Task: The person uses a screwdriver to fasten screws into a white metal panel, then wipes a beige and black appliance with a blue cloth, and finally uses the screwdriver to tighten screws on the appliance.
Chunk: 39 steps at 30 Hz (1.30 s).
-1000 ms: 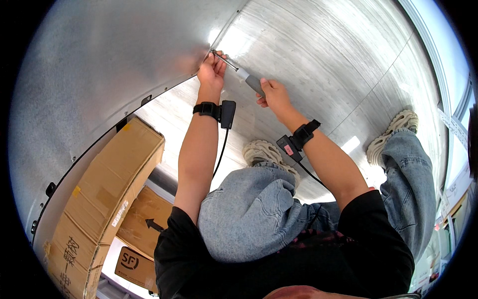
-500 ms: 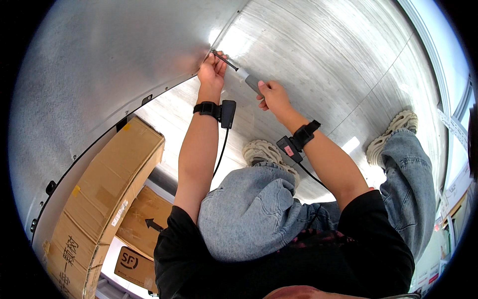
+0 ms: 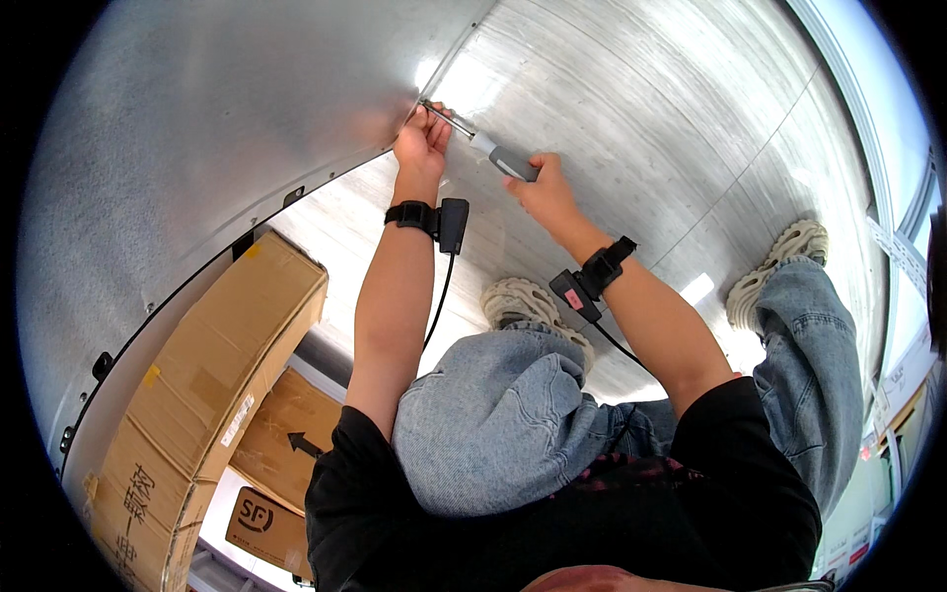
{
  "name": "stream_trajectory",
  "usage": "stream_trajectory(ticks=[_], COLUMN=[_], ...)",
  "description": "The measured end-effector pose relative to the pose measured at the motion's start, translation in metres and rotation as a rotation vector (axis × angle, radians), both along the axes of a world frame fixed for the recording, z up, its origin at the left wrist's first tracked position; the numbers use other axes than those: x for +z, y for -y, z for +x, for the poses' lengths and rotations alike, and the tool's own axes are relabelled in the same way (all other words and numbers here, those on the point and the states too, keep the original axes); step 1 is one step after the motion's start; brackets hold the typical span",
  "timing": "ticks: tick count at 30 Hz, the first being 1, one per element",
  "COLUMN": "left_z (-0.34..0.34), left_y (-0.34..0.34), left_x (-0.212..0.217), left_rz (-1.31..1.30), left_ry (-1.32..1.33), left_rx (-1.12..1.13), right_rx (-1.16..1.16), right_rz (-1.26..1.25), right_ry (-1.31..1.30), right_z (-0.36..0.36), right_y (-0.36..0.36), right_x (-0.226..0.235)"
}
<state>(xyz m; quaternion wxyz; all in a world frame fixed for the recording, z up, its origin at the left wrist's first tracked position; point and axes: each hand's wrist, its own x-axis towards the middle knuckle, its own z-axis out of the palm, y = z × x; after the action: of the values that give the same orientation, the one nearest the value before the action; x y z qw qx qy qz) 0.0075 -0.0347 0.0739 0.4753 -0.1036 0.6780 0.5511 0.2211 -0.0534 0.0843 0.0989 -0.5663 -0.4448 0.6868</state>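
A grey screwdriver slants from my right hand up and left to the corner of a large metal panel. My right hand grips the rear of its handle, thumb on the near side and fingers on the far side. At the tip end, my left hand is closed with thumb and fingers around the slim metal shaft, close against the panel's edge. A screw at the tip, if any, is hidden by the left fingers.
A long cardboard box leans beside the panel at the left, with smaller cartons next to it. Black straps with small devices and cables sit on both my forearms. My shoes rest on the grey wood-look floor.
My right hand has turned about the screwdriver's handle, its thumb moving from the top to the near side. The left hand stays almost still at the panel corner.
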Motion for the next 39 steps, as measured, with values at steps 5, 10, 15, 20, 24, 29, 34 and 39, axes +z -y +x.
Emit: stream_trajectory(ticks=[5,10,15,20,24,29,34,39], left_z=[0.001,0.004,0.004,0.002,0.002,0.001,0.002,0.005], left_y=[-0.001,-0.003,-0.002,-0.001,-0.002,-0.002,-0.003,-0.003], left_x=[0.002,0.005,0.005,0.002,0.003,0.004,0.005,0.002], left_rz=[-0.018,-0.036,-0.025,-0.019,-0.014,-0.019,-0.027,-0.031], left_ry=[-0.005,-0.014,-0.005,0.0,0.012,-0.005,-0.002,0.008], left_rx=[0.009,0.012,0.005,0.005,0.028,0.014,0.011,0.012], right_rx=[0.014,-0.047,0.01,-0.048,0.033,-0.042,0.125,-0.036], right_rz=[-0.243,-0.079,-0.109,-0.239,-0.303,-0.162,-0.314,-0.168], right_ry=[-0.116,-0.036,-0.07,-0.122,-0.117,-0.106,-0.108,-0.118], right_z=[0.009,0.006,0.007,0.007,0.007,0.003,0.009,0.009], right_y=[-0.016,-0.006,-0.01,-0.017,-0.022,-0.013,-0.022,-0.015], right_x=[0.01,0.007,0.002,0.025,0.015,0.018,0.002,0.019])
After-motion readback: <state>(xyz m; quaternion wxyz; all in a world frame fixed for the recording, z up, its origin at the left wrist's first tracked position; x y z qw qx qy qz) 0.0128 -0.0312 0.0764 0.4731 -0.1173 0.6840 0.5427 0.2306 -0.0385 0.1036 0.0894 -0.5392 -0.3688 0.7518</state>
